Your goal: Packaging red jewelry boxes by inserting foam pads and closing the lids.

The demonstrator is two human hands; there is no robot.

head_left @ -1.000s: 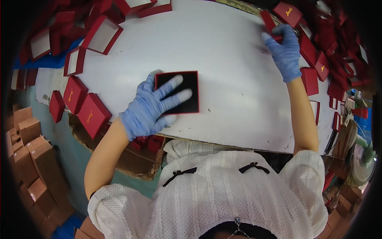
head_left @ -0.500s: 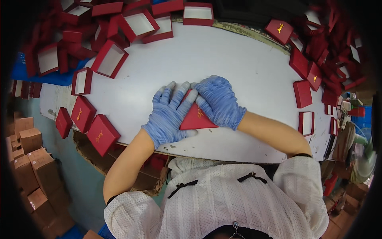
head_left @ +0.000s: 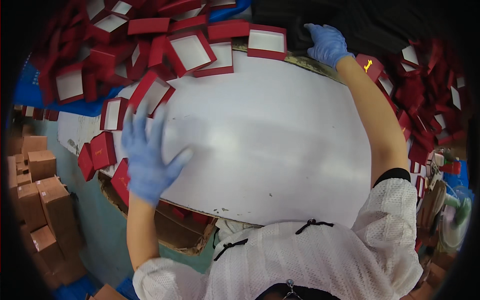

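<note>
1. Now that the hands have parted, the red lidded box that sat between them half a second ago is gone from the middle of the white tabletop [head_left: 270,125]; I cannot tell where it lies.
2. From that middle, the left hand [head_left: 148,160] is between eight and nine o'clock, blurred, fingers spread, gripping nothing visible. It partly covers an open red tray [head_left: 156,91] and a gold-marked red box [head_left: 120,180].
3. At one o'clock, the right hand [head_left: 327,46] has reached the dark stack [head_left: 372,25], fingers bent; whether it grips anything, I cannot tell.
4. Judging by this, handling of one box is over and the work stands between pieces.
</note>
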